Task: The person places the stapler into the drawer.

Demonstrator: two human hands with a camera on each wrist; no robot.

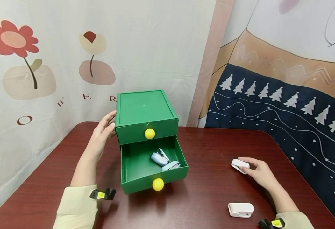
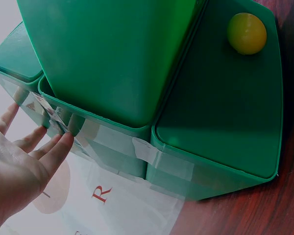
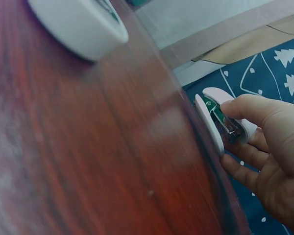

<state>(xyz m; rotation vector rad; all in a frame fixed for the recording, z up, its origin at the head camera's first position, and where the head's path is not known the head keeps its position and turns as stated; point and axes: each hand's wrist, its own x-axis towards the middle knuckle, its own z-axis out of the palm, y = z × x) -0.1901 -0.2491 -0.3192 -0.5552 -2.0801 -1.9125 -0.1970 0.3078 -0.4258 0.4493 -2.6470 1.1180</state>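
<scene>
A green drawer cabinet [image 1: 144, 108] with yellow ball knobs stands on the table, its middle drawer [image 1: 136, 162] pulled out. Inside that drawer lie two light blue staplers [image 1: 160, 158]. My left hand [image 1: 100, 136] rests its fingertips against the cabinet's left side, fingers fairly straight; in the left wrist view the fingers [image 2: 56, 149] touch the taped side wall. Over at the right, my right hand [image 1: 260, 173] pinches a small white stapler [image 1: 240, 165] between thumb and fingers. The right wrist view shows this stapler [image 3: 208, 120] side-on, near the tabletop. Another white stapler [image 1: 240, 210] lies closer to me.
The dark red wooden table [image 1: 207, 190] extends around the cabinet. Behind it hang a white flower-printed cloth [image 1: 156, 47] and a navy cloth with tree prints [image 1: 270, 111]. The bottom drawer's knob [image 2: 247, 33] shows only in the left wrist view.
</scene>
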